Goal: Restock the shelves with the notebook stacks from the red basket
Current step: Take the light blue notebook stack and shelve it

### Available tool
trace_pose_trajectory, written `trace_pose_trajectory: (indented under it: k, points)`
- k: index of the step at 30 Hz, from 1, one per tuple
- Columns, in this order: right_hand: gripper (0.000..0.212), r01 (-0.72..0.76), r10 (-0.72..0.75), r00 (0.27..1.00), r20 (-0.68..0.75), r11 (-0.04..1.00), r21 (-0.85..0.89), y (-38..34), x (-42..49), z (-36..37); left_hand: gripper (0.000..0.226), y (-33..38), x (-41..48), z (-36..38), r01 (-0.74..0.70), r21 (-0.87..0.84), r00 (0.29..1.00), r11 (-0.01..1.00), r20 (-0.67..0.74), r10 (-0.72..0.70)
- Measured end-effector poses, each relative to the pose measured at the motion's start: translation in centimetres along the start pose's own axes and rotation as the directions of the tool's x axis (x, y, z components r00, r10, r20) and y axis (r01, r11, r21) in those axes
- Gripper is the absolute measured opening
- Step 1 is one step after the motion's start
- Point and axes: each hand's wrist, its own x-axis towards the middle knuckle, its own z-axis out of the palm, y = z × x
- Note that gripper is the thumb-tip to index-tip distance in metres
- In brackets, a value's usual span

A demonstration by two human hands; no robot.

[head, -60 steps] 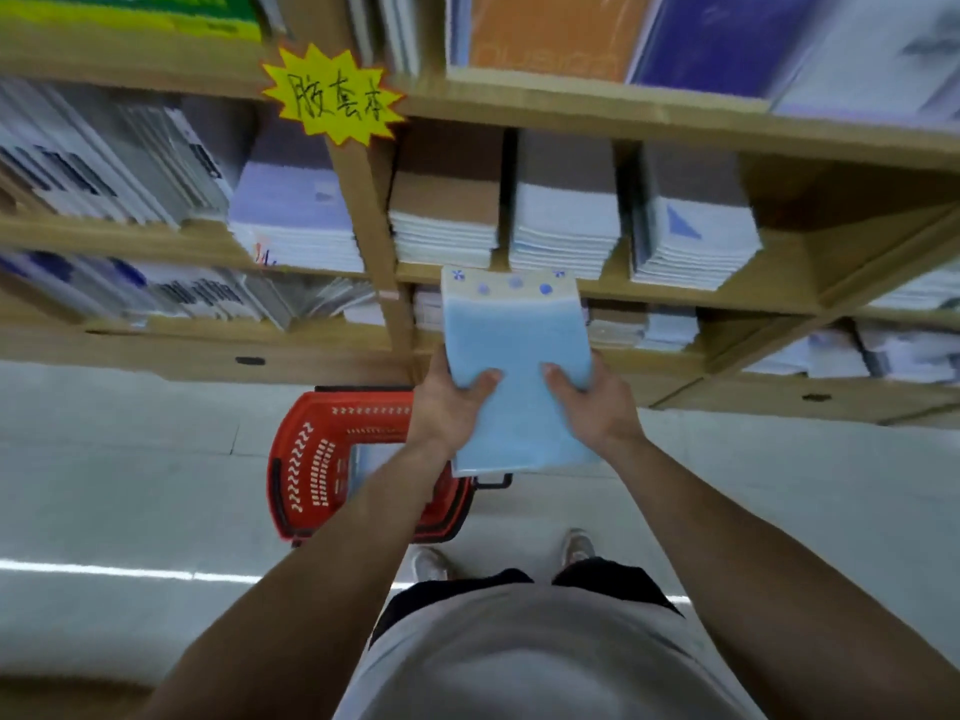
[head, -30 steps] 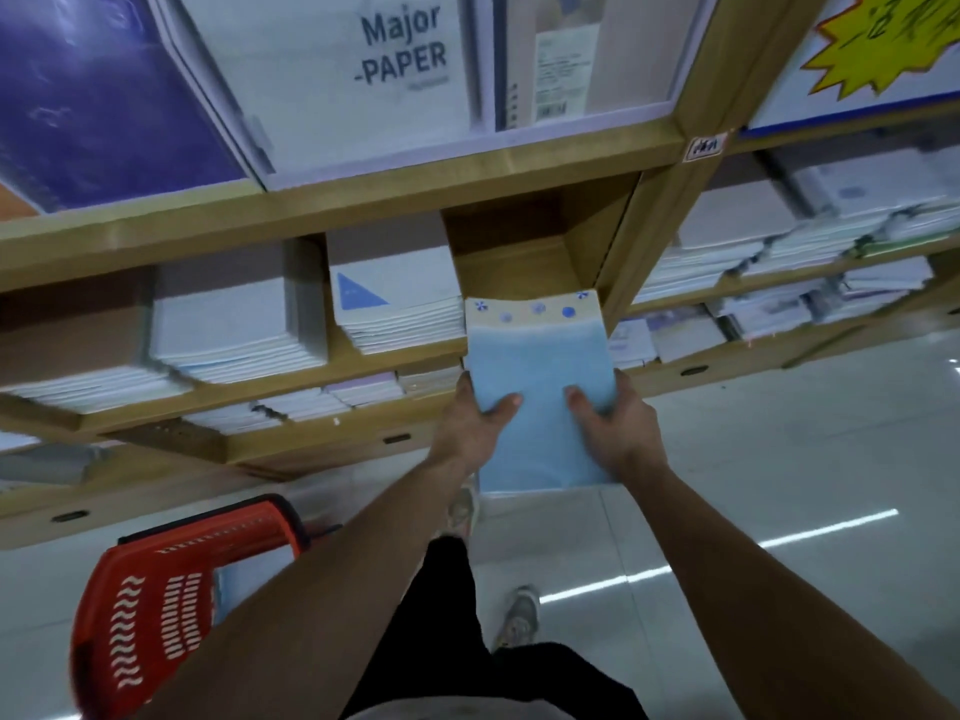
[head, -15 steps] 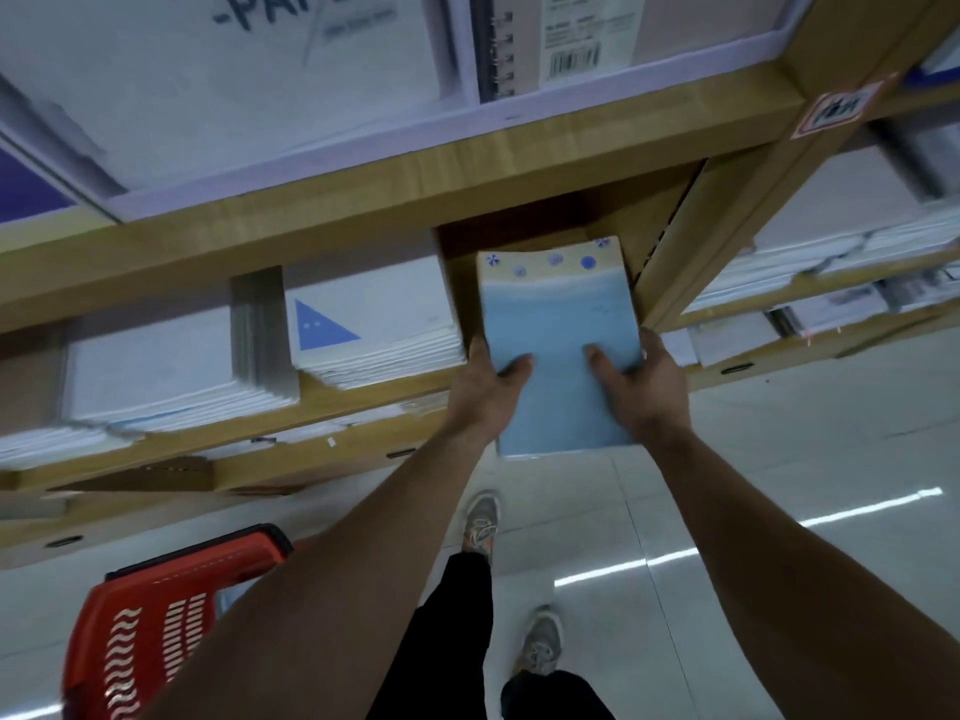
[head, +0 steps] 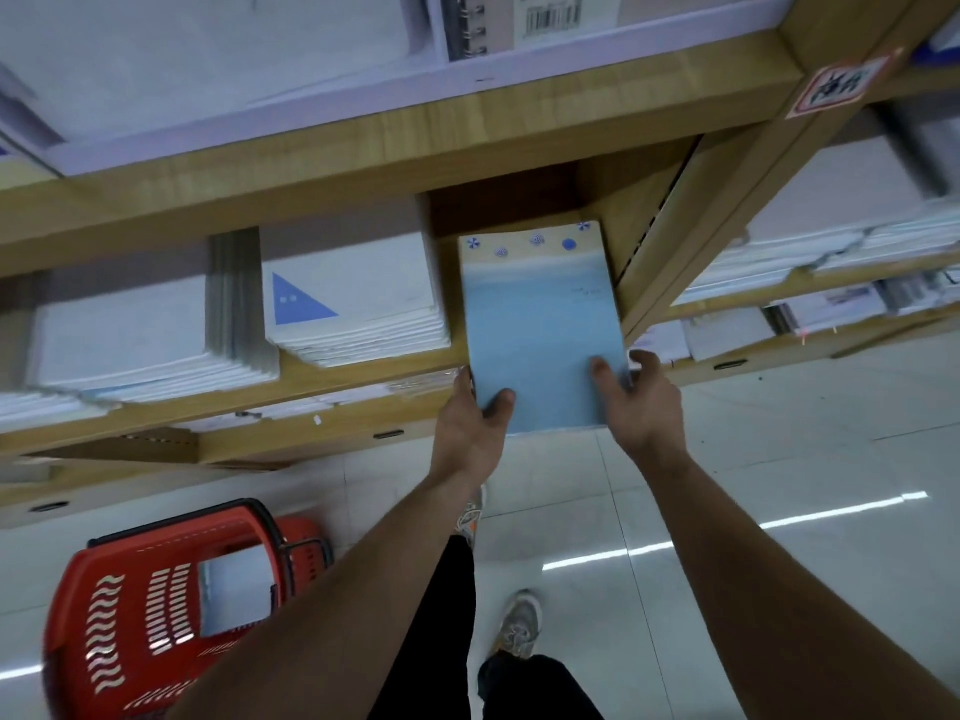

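**Fig.** Fingers of left hand & right hand clamp the near sides of the blue notebook stack. Its far end is inside the shelf gap.
Risk: tight fit betw. triangle-cover stack & upright, so a skewed push could snag corners or fan the stack. Stack thickness & underside fingers hidden; red basket contents blurred.

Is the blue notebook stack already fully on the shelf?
No: the near end of the blue notebook stack overhangs the shelf edge, gripped by the left hand and right hand.
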Motion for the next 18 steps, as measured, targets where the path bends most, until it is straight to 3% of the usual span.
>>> trace_pose_trajectory:
  k: [3,7,10,18]
  points:
    - [0.067,0.026,-0.021,0.998,0.054,0.996,-0.082,0.7,-1.5,0.4,0.035,0.3,-0.4,0.4,-0.006,0.022,0.998,1.000,-0.064,0.007]
    - [0.072,0.083,-0.083,0.996,-0.032,0.996,0.012,-1.2,-0.7,1.6,0.042,2.1,0.6,0.6,-0.033,0.067,0.985,0.997,-0.165,0.043]
    - [0.067,0.088,-0.080,0.992,-0.093,0.992,0.088,-3.3,1.2,2.7,0.046,3.6,2.8,0.6,-0.066,0.063,0.983,0.996,-0.166,0.076]
    - [0.063,0.169,-0.145,0.970,-0.194,0.979,0.113,-5.0,5.3,4.7,0.068,5.3,7.7,1.6,-0.067,0.078,0.963,0.995,-0.257,0.085]
